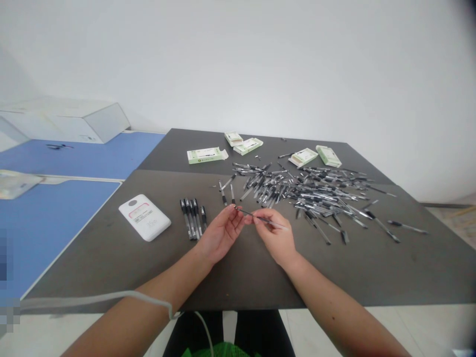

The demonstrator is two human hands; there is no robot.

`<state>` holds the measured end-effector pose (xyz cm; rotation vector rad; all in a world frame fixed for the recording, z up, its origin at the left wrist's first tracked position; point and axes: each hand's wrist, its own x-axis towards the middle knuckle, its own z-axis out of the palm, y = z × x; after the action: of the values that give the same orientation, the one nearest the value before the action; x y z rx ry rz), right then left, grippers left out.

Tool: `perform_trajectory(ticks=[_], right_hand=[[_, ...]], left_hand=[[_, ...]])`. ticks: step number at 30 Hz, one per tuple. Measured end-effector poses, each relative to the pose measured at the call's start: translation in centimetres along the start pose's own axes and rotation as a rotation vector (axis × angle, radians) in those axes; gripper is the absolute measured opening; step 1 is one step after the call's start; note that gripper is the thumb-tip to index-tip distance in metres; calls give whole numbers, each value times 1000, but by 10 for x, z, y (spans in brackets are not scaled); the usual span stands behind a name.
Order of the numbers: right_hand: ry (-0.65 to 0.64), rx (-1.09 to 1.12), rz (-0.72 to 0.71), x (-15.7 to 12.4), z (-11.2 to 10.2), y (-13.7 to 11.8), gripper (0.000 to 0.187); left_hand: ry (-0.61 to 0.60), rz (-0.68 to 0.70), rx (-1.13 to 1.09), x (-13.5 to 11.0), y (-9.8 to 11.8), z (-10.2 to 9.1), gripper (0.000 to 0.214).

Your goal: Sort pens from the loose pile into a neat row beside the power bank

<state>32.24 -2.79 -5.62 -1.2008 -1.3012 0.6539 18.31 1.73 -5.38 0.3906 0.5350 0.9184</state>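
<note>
A slim pen (275, 224) slants between my two hands, dark along its front part and pale, see-through at its back end. Whether it is a whole pen or only a refill I cannot tell. My right hand (277, 239) pinches it between thumb and fingers. At its front end, the fingers of my left hand (219, 235) close on the tip, palm turned partly up. Left of that hand lies a short row of capped black pens (191, 218). Beyond my right hand spreads a large loose pile of clear pens (316, 191) with black grips.
Small green-and-white boxes (206, 155) lie toward the back, some with open flaps. A white flat device (145, 217) rests on the left of the dark table (111, 258). Farther left is a white carton (67, 121) on a blue surface. A pale cable (100, 296) crosses my left forearm.
</note>
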Motion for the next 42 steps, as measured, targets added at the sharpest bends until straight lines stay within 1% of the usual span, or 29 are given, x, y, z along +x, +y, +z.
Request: perform_trajectory(ticks=[3, 6, 8, 10, 12, 13, 14, 15, 17, 18, 19, 20, 22, 24, 28, 32, 36, 39, 42], right_hand=[[-19, -120, -90, -1, 2, 3, 9], [-51, -232, -191, -1, 4, 2, 13], [-91, -296, -264, -3, 6, 0, 16], [-149, -356, -324, -6, 7, -2, 19], [-216, -409, -345, -8, 5, -3, 24], [-223, -434, -329, -7, 2, -2, 26], [-201, -467, -287, -5, -3, 0, 28], [-154, -520, -213, -2, -9, 2, 29], [-25, -692, 21, 9, -24, 8, 27], [-12, -818, 157, 16, -30, 11, 25], [-35, -935, 282, 24, -36, 14, 25], [-65, -1037, 371, 31, -40, 17, 26], [-132, -1173, 469, 43, -42, 22, 30], [-179, -1240, 500, 50, -38, 25, 33], [-261, -1289, 545, 56, -33, 29, 36], [-326, -1287, 595, 54, -46, 29, 38], [-379, -1266, 599, 47, -60, 27, 36], [-403, -1245, 585, 42, -64, 26, 33], [-384, -1243, 579, 42, -64, 25, 33]], left_hand=[[-23, -17, 6, 1, -1, -1, 14], [21, 8, 38, 3, -2, -4, 9], [54, 38, 60, 4, -1, -5, 7], [57, 50, 70, 4, 1, -5, 7], [52, 58, 68, 3, 4, -4, 7], [60, 69, 62, 4, 7, -4, 7], [78, 86, 54, 4, 9, -4, 7], [103, 107, 43, 5, 11, -4, 8], [153, 153, 27, 7, 15, -5, 9], [169, 171, 24, 8, 16, -5, 8], [176, 184, 25, 8, 17, -6, 8], [175, 193, 30, 9, 17, -6, 7], [165, 204, 44, 9, 17, -5, 6], [156, 205, 60, 9, 16, -5, 5], [160, 209, 80, 8, 16, -5, 4], [162, 217, 79, 9, 17, -6, 2], [163, 213, 73, 9, 16, -6, 2], [161, 210, 74, 8, 16, -4, 3], [160, 212, 74, 8, 16, -4, 3]])
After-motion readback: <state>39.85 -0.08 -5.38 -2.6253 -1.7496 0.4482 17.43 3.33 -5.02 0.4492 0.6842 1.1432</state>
